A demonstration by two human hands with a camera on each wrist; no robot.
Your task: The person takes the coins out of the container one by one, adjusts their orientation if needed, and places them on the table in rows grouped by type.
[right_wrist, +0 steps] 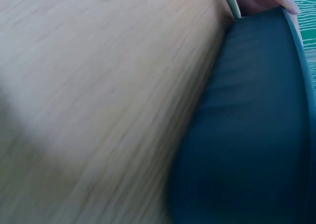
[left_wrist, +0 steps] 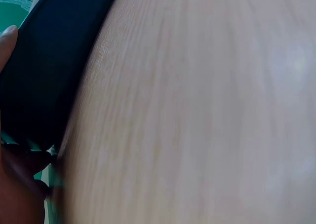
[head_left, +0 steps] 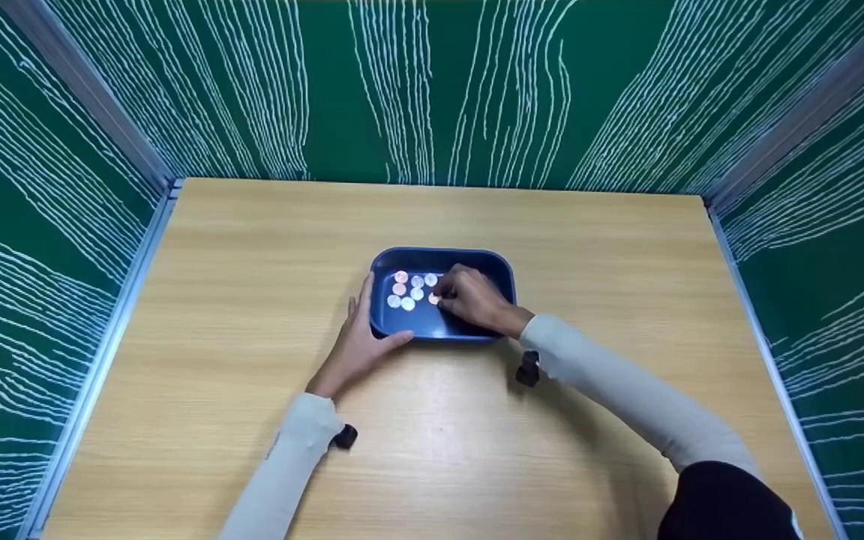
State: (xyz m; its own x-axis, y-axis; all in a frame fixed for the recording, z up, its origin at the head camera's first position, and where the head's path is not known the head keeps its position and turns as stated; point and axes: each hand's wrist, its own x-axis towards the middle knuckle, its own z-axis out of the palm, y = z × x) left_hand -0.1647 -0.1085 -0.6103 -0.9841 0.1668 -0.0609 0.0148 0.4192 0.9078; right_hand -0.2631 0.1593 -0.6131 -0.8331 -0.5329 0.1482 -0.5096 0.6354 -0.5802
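At frame centre, the tray (head_left: 503, 271) is being steadied by the left hand (head_left: 355, 341), fingers loosely curved round its corner; a coin (head_left: 433, 298) is being pinched by the right hand (head_left: 473, 298), best lifted straight up.

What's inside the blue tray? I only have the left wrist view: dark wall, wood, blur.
Observer: Head view shows coins lying on the blue tray's floor, clustered at its left.
Operator: Right hand?
Observer: The right hand reaches into the tray, fingertips at the coins; whether it pinches one, I can't tell.
Operator: Left hand grip?
Observer: The left hand holds the tray's left corner, thumb along its near wall, on the wooden table.
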